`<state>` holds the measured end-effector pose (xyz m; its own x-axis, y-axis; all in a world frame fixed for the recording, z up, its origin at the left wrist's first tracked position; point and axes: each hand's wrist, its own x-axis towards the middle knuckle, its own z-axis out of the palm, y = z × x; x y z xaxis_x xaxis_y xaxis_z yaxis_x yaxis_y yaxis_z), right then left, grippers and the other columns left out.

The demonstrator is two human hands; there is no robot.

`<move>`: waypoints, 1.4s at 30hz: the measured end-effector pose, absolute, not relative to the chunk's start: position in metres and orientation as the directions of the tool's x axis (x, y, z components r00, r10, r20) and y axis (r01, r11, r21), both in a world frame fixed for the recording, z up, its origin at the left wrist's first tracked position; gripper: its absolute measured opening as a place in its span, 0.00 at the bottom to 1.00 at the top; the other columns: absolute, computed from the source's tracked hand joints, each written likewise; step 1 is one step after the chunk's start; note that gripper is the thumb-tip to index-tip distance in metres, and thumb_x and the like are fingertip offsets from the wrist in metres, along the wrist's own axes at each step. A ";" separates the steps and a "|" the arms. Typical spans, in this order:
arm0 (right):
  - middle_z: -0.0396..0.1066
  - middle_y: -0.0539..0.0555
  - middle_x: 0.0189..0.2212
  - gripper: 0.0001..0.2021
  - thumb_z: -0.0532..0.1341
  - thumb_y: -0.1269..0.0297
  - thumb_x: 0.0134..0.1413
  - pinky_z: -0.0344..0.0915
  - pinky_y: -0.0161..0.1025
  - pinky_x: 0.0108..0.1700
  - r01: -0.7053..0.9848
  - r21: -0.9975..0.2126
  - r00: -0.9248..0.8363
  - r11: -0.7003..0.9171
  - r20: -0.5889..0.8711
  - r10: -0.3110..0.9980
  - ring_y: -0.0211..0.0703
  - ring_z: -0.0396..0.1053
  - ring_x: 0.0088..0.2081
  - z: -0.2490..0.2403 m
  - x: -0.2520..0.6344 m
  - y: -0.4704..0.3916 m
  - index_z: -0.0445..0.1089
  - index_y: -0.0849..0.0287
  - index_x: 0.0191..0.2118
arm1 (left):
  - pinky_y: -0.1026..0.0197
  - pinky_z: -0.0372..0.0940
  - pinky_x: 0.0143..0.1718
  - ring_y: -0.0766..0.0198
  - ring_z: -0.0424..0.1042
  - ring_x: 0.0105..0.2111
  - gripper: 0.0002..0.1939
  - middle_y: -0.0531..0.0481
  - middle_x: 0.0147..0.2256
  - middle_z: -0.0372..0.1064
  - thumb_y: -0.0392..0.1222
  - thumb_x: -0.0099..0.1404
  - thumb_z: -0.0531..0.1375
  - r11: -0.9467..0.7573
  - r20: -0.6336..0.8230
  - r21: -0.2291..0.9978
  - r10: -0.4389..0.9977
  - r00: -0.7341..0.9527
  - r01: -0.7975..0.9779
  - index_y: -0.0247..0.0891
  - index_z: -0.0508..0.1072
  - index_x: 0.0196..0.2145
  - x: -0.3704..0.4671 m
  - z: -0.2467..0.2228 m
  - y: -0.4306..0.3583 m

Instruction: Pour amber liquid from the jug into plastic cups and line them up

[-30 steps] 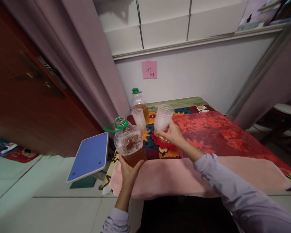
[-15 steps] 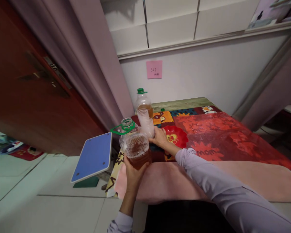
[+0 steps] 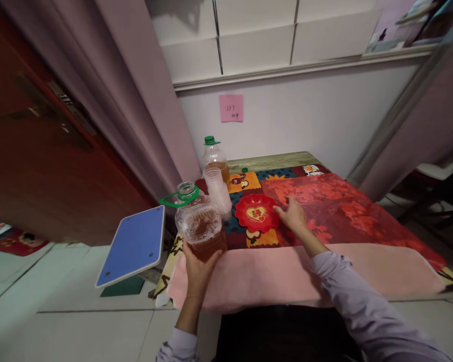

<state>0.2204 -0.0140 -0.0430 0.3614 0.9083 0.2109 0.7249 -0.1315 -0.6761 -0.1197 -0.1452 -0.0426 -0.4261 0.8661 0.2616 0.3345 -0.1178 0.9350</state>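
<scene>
Glossy red tablecloth (image 3: 335, 206) | left hand (image 3: 197, 266) grips clear ribbed jug (image 3: 200, 223)

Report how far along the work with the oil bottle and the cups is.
Looks done: the open bottle has its cap off, and the plastic cups sit nested in one stack on the table. In hand: the left hand holds that bottle of amber liquid up off the table; the right hand rests empty beside the red heart plate. Left: the cups look empty, and the capped bottle stands untouched behind them.
</scene>
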 end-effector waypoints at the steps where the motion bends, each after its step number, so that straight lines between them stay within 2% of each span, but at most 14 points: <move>1: 0.79 0.69 0.53 0.27 0.67 0.54 0.59 0.71 0.53 0.57 0.724 -0.670 0.359 -0.162 0.166 0.919 0.62 0.78 0.55 -0.047 0.223 -0.015 0.73 0.62 0.60 | 0.38 0.64 0.69 0.41 0.69 0.67 0.61 0.36 0.65 0.67 0.52 0.47 0.80 -0.115 0.258 0.935 0.868 -0.423 0.334 0.44 0.54 0.72 -0.119 -0.042 -0.146; 5: 0.84 0.59 0.42 0.13 0.65 0.66 0.57 0.73 0.46 0.52 0.708 -0.687 0.333 -0.166 0.117 0.936 0.54 0.81 0.46 -0.056 0.223 -0.018 0.78 0.57 0.48 | 0.37 0.62 0.70 0.41 0.68 0.67 0.60 0.35 0.65 0.66 0.53 0.49 0.80 -0.115 0.266 0.930 0.866 -0.422 0.350 0.43 0.55 0.71 -0.117 -0.043 -0.148; 8: 0.84 0.57 0.42 0.14 0.62 0.71 0.56 0.73 0.44 0.52 0.694 -0.701 0.335 -0.164 0.113 0.935 0.51 0.82 0.45 -0.055 0.225 -0.019 0.79 0.56 0.47 | 0.37 0.59 0.72 0.42 0.64 0.69 0.61 0.34 0.67 0.62 0.53 0.50 0.79 -0.150 0.296 0.930 0.848 -0.440 0.337 0.44 0.52 0.72 -0.116 -0.046 -0.155; 11: 0.84 0.57 0.41 0.14 0.62 0.70 0.57 0.73 0.44 0.52 0.692 -0.704 0.330 -0.163 0.107 0.938 0.51 0.82 0.45 -0.054 0.232 -0.023 0.79 0.57 0.48 | 0.34 0.56 0.73 0.41 0.63 0.69 0.57 0.34 0.66 0.60 0.55 0.51 0.79 -0.144 0.391 0.882 0.755 -0.526 0.449 0.43 0.54 0.70 -0.115 -0.050 -0.169; 13: 0.84 0.61 0.45 0.16 0.65 0.63 0.59 0.74 0.47 0.52 0.698 -0.698 0.343 -0.162 0.126 0.931 0.55 0.81 0.47 -0.049 0.234 -0.026 0.79 0.58 0.51 | 0.32 0.57 0.72 0.39 0.64 0.66 0.53 0.35 0.64 0.61 0.55 0.52 0.78 -0.130 0.523 0.789 0.653 -0.547 0.600 0.42 0.58 0.67 -0.114 -0.053 -0.181; 15: 0.82 0.65 0.50 0.22 0.66 0.55 0.60 0.74 0.51 0.51 0.697 -0.710 0.359 -0.104 0.219 0.907 0.59 0.80 0.48 -0.036 0.232 -0.026 0.77 0.60 0.56 | 0.32 0.62 0.68 0.40 0.68 0.61 0.47 0.37 0.59 0.64 0.55 0.54 0.77 -0.189 0.692 0.626 0.582 -0.427 0.756 0.42 0.62 0.64 -0.108 -0.054 -0.191; 17: 0.82 0.65 0.50 0.23 0.64 0.52 0.63 0.75 0.52 0.49 0.674 -0.734 0.302 0.085 0.379 0.875 0.58 0.80 0.46 -0.012 0.222 -0.025 0.76 0.60 0.58 | 0.36 0.69 0.61 0.44 0.73 0.55 0.37 0.40 0.52 0.69 0.53 0.58 0.75 -0.317 0.812 0.392 0.561 -0.163 0.864 0.42 0.66 0.59 -0.098 -0.054 -0.196; 19: 0.82 0.62 0.47 0.19 0.61 0.52 0.68 0.75 0.49 0.48 0.612 -0.701 0.132 0.366 0.547 0.827 0.53 0.80 0.43 0.022 0.204 -0.020 0.77 0.58 0.55 | 0.41 0.72 0.58 0.48 0.75 0.51 0.26 0.41 0.49 0.72 0.48 0.65 0.70 -0.453 0.823 0.202 0.560 0.101 0.868 0.41 0.69 0.57 -0.084 -0.053 -0.195; 21: 0.81 0.61 0.49 0.15 0.60 0.55 0.72 0.74 0.45 0.51 0.564 -0.576 -0.111 0.592 0.657 0.745 0.50 0.79 0.47 0.059 0.179 -0.014 0.79 0.57 0.53 | 0.44 0.73 0.58 0.50 0.76 0.54 0.25 0.39 0.51 0.74 0.42 0.70 0.66 -0.560 0.810 0.112 0.529 0.251 0.821 0.38 0.66 0.62 -0.068 -0.051 -0.189; 23: 0.79 0.60 0.54 0.15 0.59 0.61 0.73 0.72 0.43 0.55 0.549 -0.455 -0.328 0.701 0.655 0.681 0.49 0.78 0.53 0.093 0.153 -0.007 0.78 0.57 0.56 | 0.46 0.73 0.60 0.50 0.75 0.57 0.27 0.35 0.54 0.75 0.39 0.73 0.64 -0.604 0.799 0.065 0.508 0.322 0.794 0.35 0.64 0.65 -0.057 -0.050 -0.181; 27: 0.76 0.60 0.59 0.17 0.62 0.65 0.71 0.70 0.41 0.50 0.639 -0.251 -0.629 0.727 0.373 0.682 0.50 0.77 0.53 0.130 0.110 0.010 0.77 0.56 0.61 | 0.46 0.73 0.61 0.49 0.74 0.62 0.28 0.31 0.60 0.73 0.39 0.74 0.62 -0.589 0.771 0.078 0.547 0.326 0.804 0.33 0.63 0.68 -0.052 -0.059 -0.173; 31: 0.78 0.63 0.56 0.15 0.60 0.69 0.72 0.66 0.39 0.45 0.677 -0.142 -0.709 0.722 0.135 0.692 0.53 0.78 0.52 0.134 0.089 0.020 0.79 0.61 0.57 | 0.45 0.74 0.61 0.47 0.72 0.64 0.30 0.30 0.63 0.70 0.41 0.74 0.61 -0.544 0.740 0.183 0.625 0.250 0.819 0.34 0.62 0.70 -0.057 -0.075 -0.173; 35: 0.80 0.64 0.52 0.14 0.59 0.70 0.73 0.64 0.38 0.43 0.681 -0.167 -0.700 0.713 0.137 0.701 0.51 0.78 0.50 0.130 0.081 0.024 0.82 0.63 0.52 | 0.45 0.74 0.62 0.45 0.71 0.66 0.31 0.28 0.65 0.68 0.42 0.72 0.62 -0.536 0.705 0.218 0.664 0.248 0.815 0.32 0.63 0.70 -0.059 -0.084 -0.172; 42: 0.83 0.62 0.47 0.10 0.64 0.69 0.69 0.65 0.36 0.47 0.672 -0.218 -0.680 0.708 0.198 0.706 0.48 0.79 0.46 0.123 0.076 0.030 0.84 0.61 0.48 | 0.46 0.76 0.60 0.46 0.74 0.63 0.31 0.28 0.63 0.70 0.43 0.73 0.62 -0.525 0.662 0.213 0.698 0.273 0.824 0.31 0.63 0.69 -0.062 -0.080 -0.174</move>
<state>0.0756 0.0305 0.1235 -0.6796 0.7063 0.1982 0.6720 0.7077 -0.2181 -0.0615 -0.1740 -0.0802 0.2732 0.6979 0.6620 0.8239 -0.5250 0.2135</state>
